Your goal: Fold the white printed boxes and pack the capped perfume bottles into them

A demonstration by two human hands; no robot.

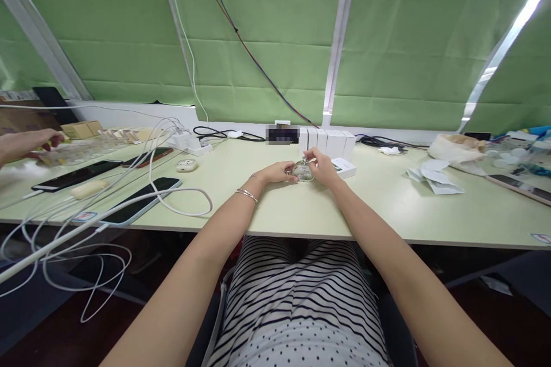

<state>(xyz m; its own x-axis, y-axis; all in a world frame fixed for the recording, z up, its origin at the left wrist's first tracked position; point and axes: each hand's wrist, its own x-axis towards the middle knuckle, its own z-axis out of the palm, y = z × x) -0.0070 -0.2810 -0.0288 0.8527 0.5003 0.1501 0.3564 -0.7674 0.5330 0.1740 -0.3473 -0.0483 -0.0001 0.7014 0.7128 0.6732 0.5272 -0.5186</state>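
A small rounded bottle of clear glass (303, 171), like a perfume bottle, is between my hands just above or on the table. My left hand (279, 172) is closed on its left side, with the fingertips curled at the edge. The fingers of my right hand (321, 166) grip its right side and top near the neck. A flat white box (344, 168) with a small green print lies right behind my right hand. Several upright white boxes (329, 140) stand in a row behind it. The bottle's base is partly hidden by my fingers.
Phones (144, 200) and looping white cables (167, 195) cover the left side, with an earbud case (187, 166) beside them. Another person's hand (38, 142) is at small glass bottles (81, 151) far left. Crumpled white paper (434, 176) and a cloth bag (456, 150) lie right.
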